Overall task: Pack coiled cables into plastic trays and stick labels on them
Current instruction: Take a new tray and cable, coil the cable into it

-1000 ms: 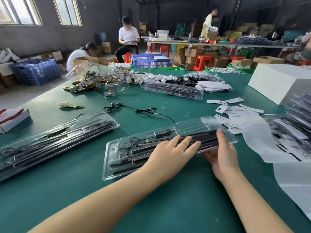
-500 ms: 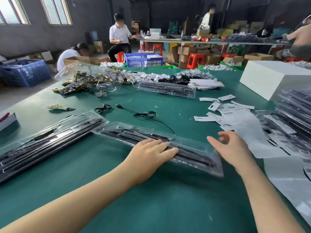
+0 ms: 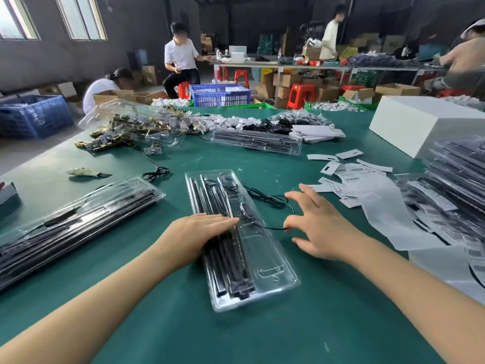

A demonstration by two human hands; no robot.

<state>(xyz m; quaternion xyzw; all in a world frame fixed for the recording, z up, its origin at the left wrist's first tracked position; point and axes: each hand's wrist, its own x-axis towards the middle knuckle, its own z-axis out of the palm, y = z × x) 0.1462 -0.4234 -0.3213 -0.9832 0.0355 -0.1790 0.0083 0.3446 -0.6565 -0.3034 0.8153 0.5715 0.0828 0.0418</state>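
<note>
A clear plastic tray (image 3: pixel 265 269) lies lengthwise in front of me on the green table, with black rods and a black part inside. My left hand (image 3: pixel 199 229) presses flat on its left side, fingers straight. A loose black cable (image 3: pixel 265 197) trails out of the tray to the right. My right hand (image 3: pixel 320 227) hovers over that cable with fingers spread, and its thumb tip is next to the cable's end. White barcode labels (image 3: pixel 349 174) lie scattered further right.
Filled trays are stacked at the left (image 3: pixel 78 219) and right (image 3: pixel 459 179). Another tray (image 3: pixel 257 143) and a pile of brass hardware (image 3: pixel 118 132) lie at the back. A white box (image 3: pixel 420 124) stands at the far right. White backing paper (image 3: pixel 383 206) lies by my right hand.
The tray has turned from lying across the table to pointing away from me. My right hand let go of its end and moved over the loose cable. My left hand stays pressed on it.
</note>
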